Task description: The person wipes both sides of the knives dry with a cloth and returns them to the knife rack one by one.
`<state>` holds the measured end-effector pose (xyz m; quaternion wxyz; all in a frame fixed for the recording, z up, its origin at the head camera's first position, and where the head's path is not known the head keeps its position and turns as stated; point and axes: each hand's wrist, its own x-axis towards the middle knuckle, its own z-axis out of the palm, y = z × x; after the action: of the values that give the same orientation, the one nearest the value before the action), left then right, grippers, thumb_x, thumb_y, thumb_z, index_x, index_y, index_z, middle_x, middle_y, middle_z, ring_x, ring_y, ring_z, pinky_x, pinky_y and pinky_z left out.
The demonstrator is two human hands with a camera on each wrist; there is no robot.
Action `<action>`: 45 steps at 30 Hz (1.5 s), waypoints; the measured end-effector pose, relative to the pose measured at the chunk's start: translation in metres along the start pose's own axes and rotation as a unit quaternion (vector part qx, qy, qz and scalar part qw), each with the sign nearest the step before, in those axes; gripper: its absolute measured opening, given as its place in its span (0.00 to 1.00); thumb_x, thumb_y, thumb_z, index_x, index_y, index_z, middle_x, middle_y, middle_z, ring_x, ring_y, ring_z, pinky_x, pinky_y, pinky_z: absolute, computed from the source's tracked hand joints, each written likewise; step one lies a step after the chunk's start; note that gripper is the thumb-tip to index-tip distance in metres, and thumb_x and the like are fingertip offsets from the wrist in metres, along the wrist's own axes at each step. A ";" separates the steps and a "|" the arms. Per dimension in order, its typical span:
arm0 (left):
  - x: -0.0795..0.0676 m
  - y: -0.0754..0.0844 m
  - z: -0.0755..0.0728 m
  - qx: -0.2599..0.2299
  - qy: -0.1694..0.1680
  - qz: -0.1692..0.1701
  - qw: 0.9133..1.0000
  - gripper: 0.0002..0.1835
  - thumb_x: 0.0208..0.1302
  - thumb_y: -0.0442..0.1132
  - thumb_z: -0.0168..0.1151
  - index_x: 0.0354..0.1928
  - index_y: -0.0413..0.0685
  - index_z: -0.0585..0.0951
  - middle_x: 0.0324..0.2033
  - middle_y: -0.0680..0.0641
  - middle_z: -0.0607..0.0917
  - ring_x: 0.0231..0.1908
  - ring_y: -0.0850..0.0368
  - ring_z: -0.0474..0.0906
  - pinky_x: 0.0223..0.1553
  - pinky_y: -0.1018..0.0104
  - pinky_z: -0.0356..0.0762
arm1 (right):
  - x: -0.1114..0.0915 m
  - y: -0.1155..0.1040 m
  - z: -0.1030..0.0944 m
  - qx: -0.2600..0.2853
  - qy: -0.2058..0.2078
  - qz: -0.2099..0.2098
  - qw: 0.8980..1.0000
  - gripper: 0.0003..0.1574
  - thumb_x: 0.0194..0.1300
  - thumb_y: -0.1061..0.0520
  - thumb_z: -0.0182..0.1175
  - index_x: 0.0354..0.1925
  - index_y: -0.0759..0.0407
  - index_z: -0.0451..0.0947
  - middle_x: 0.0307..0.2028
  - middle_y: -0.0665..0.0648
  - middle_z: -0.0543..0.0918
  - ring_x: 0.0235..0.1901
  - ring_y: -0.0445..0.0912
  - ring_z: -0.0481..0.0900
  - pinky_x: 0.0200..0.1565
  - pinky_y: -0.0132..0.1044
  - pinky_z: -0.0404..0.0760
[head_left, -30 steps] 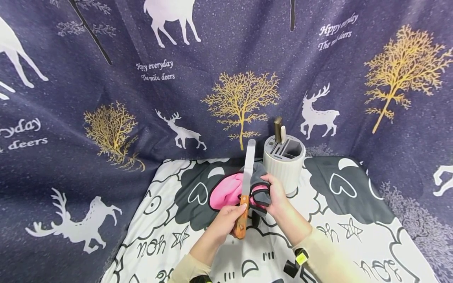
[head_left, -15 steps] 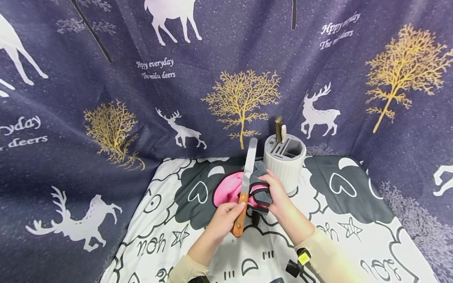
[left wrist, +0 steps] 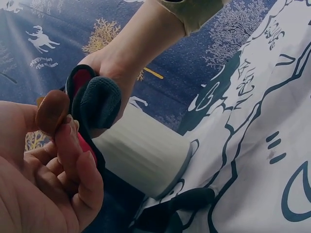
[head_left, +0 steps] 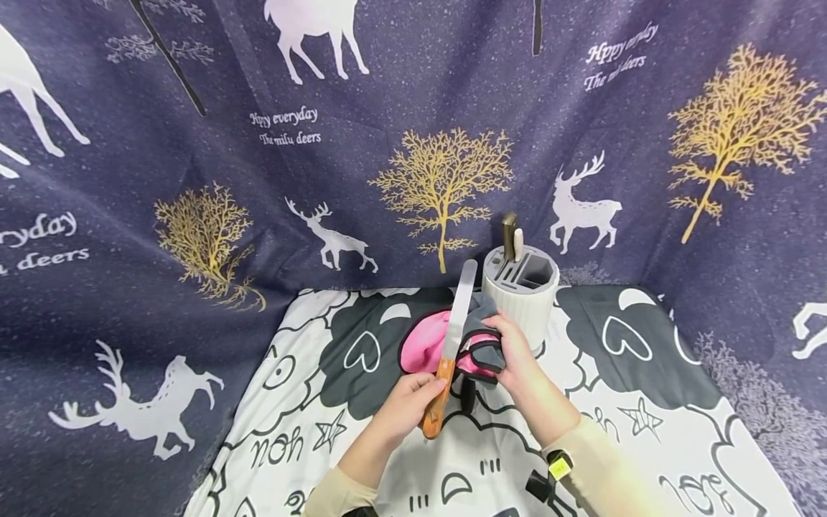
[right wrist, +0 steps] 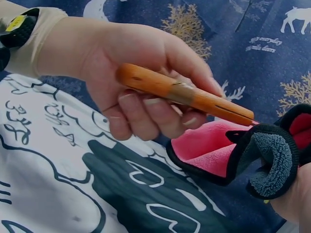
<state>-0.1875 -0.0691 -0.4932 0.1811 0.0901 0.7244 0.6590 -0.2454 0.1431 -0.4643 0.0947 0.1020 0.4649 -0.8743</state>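
Observation:
My left hand (head_left: pixel 408 403) holds an icing spatula by its wooden handle (head_left: pixel 438 402), fingers curled under it. The long, round-tipped metal blade (head_left: pixel 459 312) points up and away, tilted slightly right. A pink and grey cloth (head_left: pixel 423 348) with black edging lies behind and beside the blade. My right hand (head_left: pixel 519 355) grips its folded grey side (head_left: pixel 481 310) close to the blade. In the right wrist view the left hand (right wrist: pixel 146 82) wraps the handle, and the cloth (right wrist: pixel 209 145) hangs in folds. The blade is mostly hidden there.
A white ribbed knife holder (head_left: pixel 526 309) stands just behind the right hand, with a dark handle (head_left: pixel 508 237) and a white handle (head_left: pixel 518 244) upright in it. A black object (head_left: pixel 468 396), unclear in kind, lies below the cloth. A patterned curtain (head_left: pixel 362 165) hangs behind.
The cloth and my right hand have shifted a little to the right. The spatula leans further right, its tip moving right and finally slightly lower. Both grips stay the same.

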 end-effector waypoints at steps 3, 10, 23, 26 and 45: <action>-0.002 -0.001 -0.001 -0.002 -0.011 -0.005 1.000 0.21 0.76 0.43 0.57 0.40 0.25 0.78 0.21 0.56 0.77 0.22 0.63 0.73 0.22 0.69 0.73 | 0.001 -0.002 -0.002 0.004 -0.005 -0.003 1.000 0.38 0.72 0.59 0.44 0.77 0.49 0.50 0.39 0.44 0.84 0.33 0.37 0.83 0.37 0.28 0.82; -0.006 -0.004 -0.002 -0.002 -0.040 -0.015 0.999 0.22 0.77 0.44 0.56 0.41 0.24 0.76 0.20 0.56 0.76 0.20 0.65 0.73 0.20 0.70 0.74 | 0.007 -0.009 -0.005 0.012 -0.004 0.002 1.000 0.36 0.74 0.60 0.43 0.76 0.47 0.49 0.36 0.44 0.84 0.31 0.37 0.83 0.35 0.27 0.82; -0.014 -0.006 -0.005 -0.004 -0.115 -0.012 0.993 0.23 0.78 0.43 0.53 0.41 0.20 0.73 0.19 0.58 0.78 0.19 0.67 0.75 0.19 0.72 0.73 | 0.011 -0.032 -0.010 0.048 -0.014 -0.012 0.999 0.19 0.76 0.60 0.40 0.58 0.42 0.64 0.31 0.47 0.84 0.27 0.39 0.83 0.30 0.30 0.82; -0.016 -0.005 -0.006 -0.007 -0.133 -0.010 0.991 0.24 0.78 0.43 0.52 0.41 0.20 0.72 0.19 0.59 0.78 0.19 0.68 0.74 0.19 0.73 0.71 | 0.010 -0.037 -0.011 0.059 -0.013 -0.003 0.998 0.16 0.76 0.58 0.38 0.55 0.44 0.65 0.30 0.47 0.84 0.26 0.40 0.83 0.30 0.31 0.82; -0.011 0.000 -0.007 -0.001 -0.180 0.017 0.984 0.27 0.81 0.44 0.47 0.35 0.18 0.69 0.14 0.59 0.76 0.13 0.68 0.69 0.17 0.74 0.68 | 0.013 -0.039 -0.002 0.111 -0.006 0.004 0.994 0.15 0.73 0.54 0.37 0.44 0.52 0.72 0.25 0.49 0.83 0.21 0.42 0.80 0.25 0.31 0.80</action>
<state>-0.1797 -0.0797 -0.4914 0.2970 0.2195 0.6774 0.6361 -0.2679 0.1655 -0.4385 0.0888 0.1081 0.3636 -0.9210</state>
